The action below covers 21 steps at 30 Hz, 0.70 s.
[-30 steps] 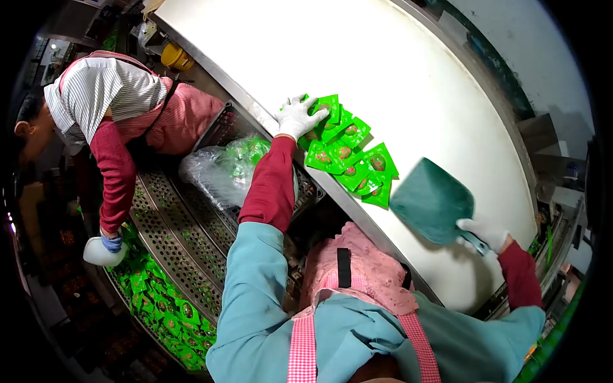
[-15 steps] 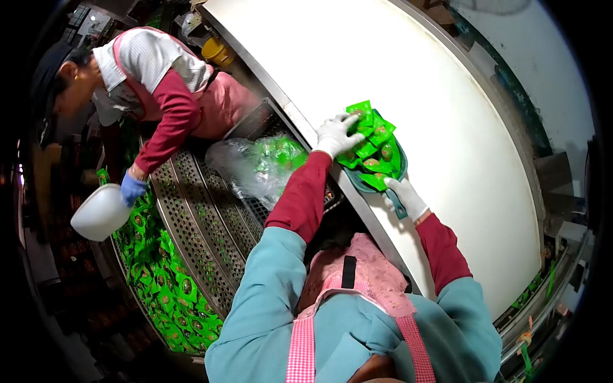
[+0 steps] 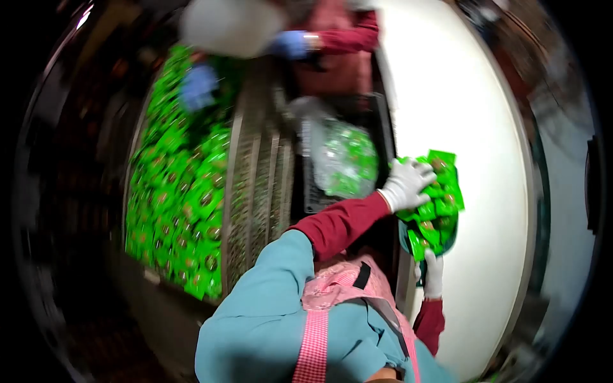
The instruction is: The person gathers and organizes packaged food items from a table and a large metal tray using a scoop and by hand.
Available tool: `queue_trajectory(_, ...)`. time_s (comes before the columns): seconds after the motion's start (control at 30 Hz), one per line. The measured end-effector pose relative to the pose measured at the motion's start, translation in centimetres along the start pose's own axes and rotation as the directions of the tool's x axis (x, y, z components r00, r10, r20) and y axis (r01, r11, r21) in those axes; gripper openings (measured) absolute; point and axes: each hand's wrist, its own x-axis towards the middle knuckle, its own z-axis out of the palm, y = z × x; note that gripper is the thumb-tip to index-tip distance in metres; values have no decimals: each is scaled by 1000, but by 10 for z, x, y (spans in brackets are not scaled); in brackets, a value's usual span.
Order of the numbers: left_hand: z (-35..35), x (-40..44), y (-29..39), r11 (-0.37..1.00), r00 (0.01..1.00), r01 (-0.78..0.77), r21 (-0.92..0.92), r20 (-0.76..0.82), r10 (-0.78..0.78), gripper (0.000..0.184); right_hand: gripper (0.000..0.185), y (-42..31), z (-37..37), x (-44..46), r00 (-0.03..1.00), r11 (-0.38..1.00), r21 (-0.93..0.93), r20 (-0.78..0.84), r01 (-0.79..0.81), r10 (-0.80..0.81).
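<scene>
A dark green scoop (image 3: 454, 237) heaped with small green packets (image 3: 447, 203) is at the near edge of the white table. My right hand (image 3: 433, 276), in a white glove, is wrapped round the scoop's handle. My left hand (image 3: 407, 184), also gloved in white, lies over the left side of the heap with its fingers spread against the packets. The packets hide most of the scoop's bowl, and its handle is mostly covered by my right hand.
The white table (image 3: 466, 102) curves along the right. Beside it, a black crate (image 3: 309, 185) holds a clear plastic bag (image 3: 350, 159) of green packets. Further left are a perforated metal panel (image 3: 255, 185) and a bed of green packets (image 3: 185, 210). A co-worker's blue-gloved hand (image 3: 199, 86) and blurred white container (image 3: 230, 27) are above.
My view has turned, so the scene appears rotated, and the bed of packets shows more fully. My right hand still grips the scoop and my left remains on its packets. The co-worker's white container appears higher.
</scene>
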Motion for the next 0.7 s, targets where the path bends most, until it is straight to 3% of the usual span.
queue_trajectory(0.2,-94,-79,-40,976,953,151,158,-285,-101,58,28,-36,75,2,973,996,39,215,74,-81)
queue_trajectory(0.27,-144,-115,-49,960,937,235,153,-297,-182,56,24,-73,120,-23,951,997,-15,301,79,-70)
queue_trajectory(0.33,-172,-151,-68,898,888,367,244,-380,-259,56,25,-96,167,-26,919,989,-98,389,111,-65)
queue_trajectory(0.4,-207,-191,-85,834,844,477,278,-410,-346,57,28,-101,200,-14,820,985,-111,571,131,-44)
queue_trajectory(0.53,-248,-255,-142,742,721,643,191,-478,-501,56,20,-150,293,-9,746,921,-339,660,192,87)
queue_trajectory(0.6,-256,-282,-186,720,658,691,56,-462,-595,55,18,-176,339,3,671,881,-382,734,278,106)
queue_trajectory(0.7,-230,-321,-281,726,584,667,-168,-488,-649,58,17,-213,403,30,593,839,-482,762,253,259)
